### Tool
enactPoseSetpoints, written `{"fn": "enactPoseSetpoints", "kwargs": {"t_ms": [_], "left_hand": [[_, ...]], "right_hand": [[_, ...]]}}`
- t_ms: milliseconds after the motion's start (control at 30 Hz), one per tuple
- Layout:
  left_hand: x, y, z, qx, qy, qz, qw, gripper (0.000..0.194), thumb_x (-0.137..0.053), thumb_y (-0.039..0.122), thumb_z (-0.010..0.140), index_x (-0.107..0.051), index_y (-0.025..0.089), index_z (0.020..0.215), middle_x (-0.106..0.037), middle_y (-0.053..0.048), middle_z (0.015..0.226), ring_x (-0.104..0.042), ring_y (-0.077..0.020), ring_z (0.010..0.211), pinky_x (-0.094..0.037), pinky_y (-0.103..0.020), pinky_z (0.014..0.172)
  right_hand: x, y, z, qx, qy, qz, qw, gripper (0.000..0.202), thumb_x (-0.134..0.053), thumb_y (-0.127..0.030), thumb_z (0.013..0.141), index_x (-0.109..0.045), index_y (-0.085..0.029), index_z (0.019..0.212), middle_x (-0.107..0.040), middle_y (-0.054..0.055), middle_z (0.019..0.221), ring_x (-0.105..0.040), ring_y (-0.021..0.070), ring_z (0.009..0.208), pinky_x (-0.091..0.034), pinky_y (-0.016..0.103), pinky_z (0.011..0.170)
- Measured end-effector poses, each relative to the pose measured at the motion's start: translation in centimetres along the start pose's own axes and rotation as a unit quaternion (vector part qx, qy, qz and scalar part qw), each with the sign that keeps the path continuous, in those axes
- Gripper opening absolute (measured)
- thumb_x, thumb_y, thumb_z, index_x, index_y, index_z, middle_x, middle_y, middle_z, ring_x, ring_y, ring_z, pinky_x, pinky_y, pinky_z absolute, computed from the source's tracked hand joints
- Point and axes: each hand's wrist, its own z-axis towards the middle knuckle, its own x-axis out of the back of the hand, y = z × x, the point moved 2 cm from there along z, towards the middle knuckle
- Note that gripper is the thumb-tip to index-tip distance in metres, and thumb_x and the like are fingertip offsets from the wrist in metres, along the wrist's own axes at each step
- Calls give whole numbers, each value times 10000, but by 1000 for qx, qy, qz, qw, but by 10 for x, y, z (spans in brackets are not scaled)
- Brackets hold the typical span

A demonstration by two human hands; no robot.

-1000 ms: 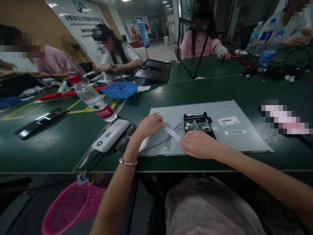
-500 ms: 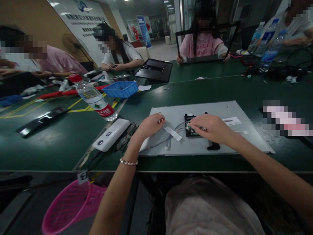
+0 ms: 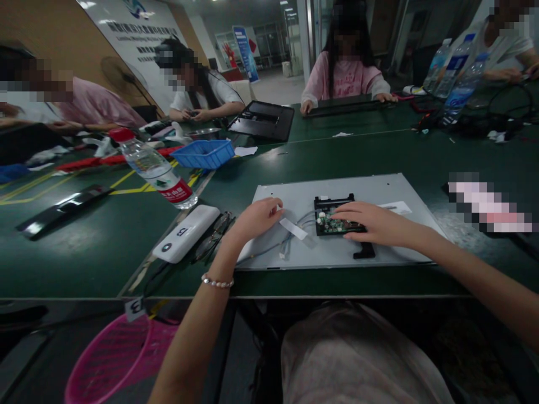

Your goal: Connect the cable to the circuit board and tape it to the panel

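Observation:
A pale flat panel lies on the green table, with a black frame holding a green circuit board on it. My right hand is over the right part of the board, its fingers apart and nothing visible in them. Grey cables run from the board's left side across the panel, under a white strip. At the panel's left edge rests my left hand, fingers curled and apart, with nothing seen in it. A black bracket sits below the board.
Left of the panel are a white power bank, glasses, a tilted water bottle and a blue tray. A pink basket is below the table edge. Across the table sit several people. A phone lies right.
The fingers of my right hand have opened from a pinch at the board's connector and moved slightly right. The person opposite has lowered a black frame to the table.

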Motion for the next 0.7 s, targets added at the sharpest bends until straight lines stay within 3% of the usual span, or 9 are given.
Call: {"fn": "enactPoseSetpoints", "kwargs": {"t_ms": [333,500,700], "left_hand": [[-2,0,0,4,-10,-1,1000,223,-442,331,905,-564,178,1010,-591,-29,767,-555,-167,680,-382,-255,612],[-2,1,0,6,-13,-1,1000,230,-436,340,909,-560,180,1017,-592,-29,765,-560,-171,685,-384,-260,617],[0,2,0,4,-19,-4,1000,232,-423,338,913,-553,184,1029,-584,-27,763,-555,-170,687,-392,-263,628]], "right_hand": [[-10,-1,5,-37,26,39,998,491,-586,-312,854,-495,-228,1330,-575,86,1302,-515,235,1202,-406,434,1028],[-2,-3,3,-42,48,58,996,454,-571,-314,861,-522,-230,1305,-595,84,1277,-541,240,1174,-425,433,1006],[23,23,-23,-174,138,62,973,309,-504,-344,875,-662,-223,1111,-680,68,1118,-641,234,971,-528,372,811]]}}
